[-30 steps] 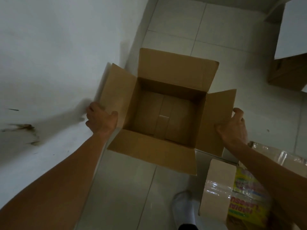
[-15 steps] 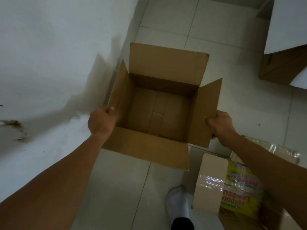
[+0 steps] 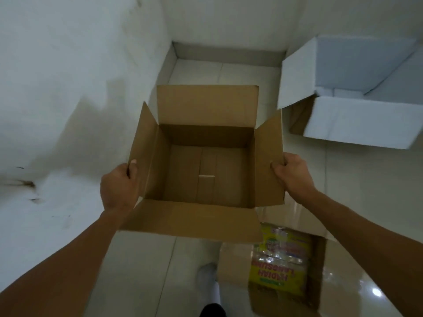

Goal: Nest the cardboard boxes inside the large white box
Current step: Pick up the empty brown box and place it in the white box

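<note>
Nearest, my left hand (image 3: 119,186) and right hand (image 3: 294,171) each pinch a side flap of the empty brown cardboard box (image 3: 206,161), held above the floor. Light, flaps flexible; gripping walls seems safer. Large white box (image 3: 357,97) stands far right, open.

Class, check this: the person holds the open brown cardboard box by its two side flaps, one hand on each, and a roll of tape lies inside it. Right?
Not quite. The head view shows the brown cardboard box empty inside. The left hand and right hand do each hold a side flap.
</note>
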